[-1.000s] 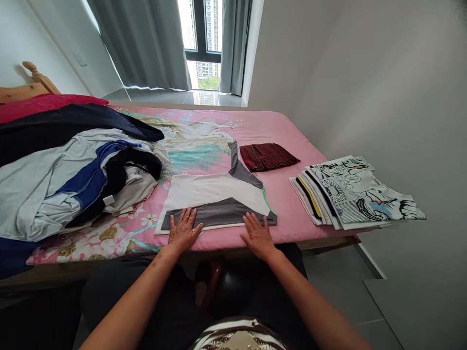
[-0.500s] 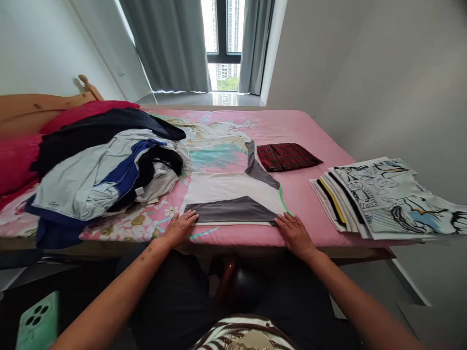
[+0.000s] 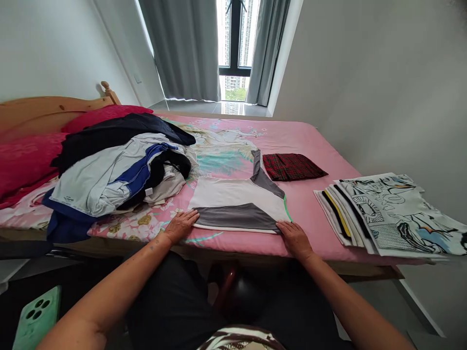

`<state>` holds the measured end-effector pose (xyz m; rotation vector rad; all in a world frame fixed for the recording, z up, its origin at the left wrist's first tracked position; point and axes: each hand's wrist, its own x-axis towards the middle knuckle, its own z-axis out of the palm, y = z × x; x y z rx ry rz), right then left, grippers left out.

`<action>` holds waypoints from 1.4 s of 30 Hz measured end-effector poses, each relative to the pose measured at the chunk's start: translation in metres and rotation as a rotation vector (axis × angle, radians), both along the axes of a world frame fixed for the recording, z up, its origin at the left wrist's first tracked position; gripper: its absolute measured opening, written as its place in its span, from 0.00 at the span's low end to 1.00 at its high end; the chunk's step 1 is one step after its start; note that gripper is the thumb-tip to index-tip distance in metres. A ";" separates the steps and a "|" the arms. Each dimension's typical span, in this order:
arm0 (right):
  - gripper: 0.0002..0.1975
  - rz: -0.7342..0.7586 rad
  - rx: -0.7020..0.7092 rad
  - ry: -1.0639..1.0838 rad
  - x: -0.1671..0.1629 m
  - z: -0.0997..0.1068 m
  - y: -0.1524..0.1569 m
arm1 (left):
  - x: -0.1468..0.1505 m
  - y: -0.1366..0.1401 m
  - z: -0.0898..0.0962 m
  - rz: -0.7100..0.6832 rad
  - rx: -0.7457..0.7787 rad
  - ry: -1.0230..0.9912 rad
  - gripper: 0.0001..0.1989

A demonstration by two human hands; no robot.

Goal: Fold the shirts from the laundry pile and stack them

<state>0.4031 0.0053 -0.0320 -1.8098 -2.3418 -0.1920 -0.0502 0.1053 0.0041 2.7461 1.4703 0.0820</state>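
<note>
A white and grey shirt (image 3: 222, 190) with a green-edged neckline lies spread sideways on the bed, its near side folded over so that one grey sleeve runs along the front edge. My left hand (image 3: 182, 225) rests flat on the hem's near corner, fingers stretched out. At the collar end, my right hand (image 3: 295, 239) lies with its fingertips on the grey sleeve's tip, fingers extended. The other grey sleeve (image 3: 263, 177) stretches away toward the far side of the bed. Just beyond the collar lies a folded red plaid garment (image 3: 292, 166).
A heap of loose clothes (image 3: 98, 175) lies at the left by red pillows (image 3: 29, 158). A stack of folded garments (image 3: 397, 214) sits on the bed's right end. The pink bed sheet (image 3: 302, 133) spreads beneath everything. A green phone (image 3: 38, 316) is at lower left.
The head view has tilted up and shifted slightly, so the scene sits a little lower and further right. Both hands stay at the shirt's near edge, and the shirt looks unchanged.
</note>
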 end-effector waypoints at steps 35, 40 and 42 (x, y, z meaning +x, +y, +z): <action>0.24 0.049 -0.253 0.146 -0.026 0.016 0.186 | 0.082 0.158 -0.020 0.001 -0.081 -0.053 0.25; 0.25 -0.002 -0.275 0.089 -0.028 0.005 0.245 | 0.096 0.173 -0.047 0.180 -0.041 -0.084 0.28; 0.25 -0.026 -0.271 0.081 -0.030 0.000 0.270 | 0.092 0.171 -0.054 0.167 -0.016 -0.093 0.28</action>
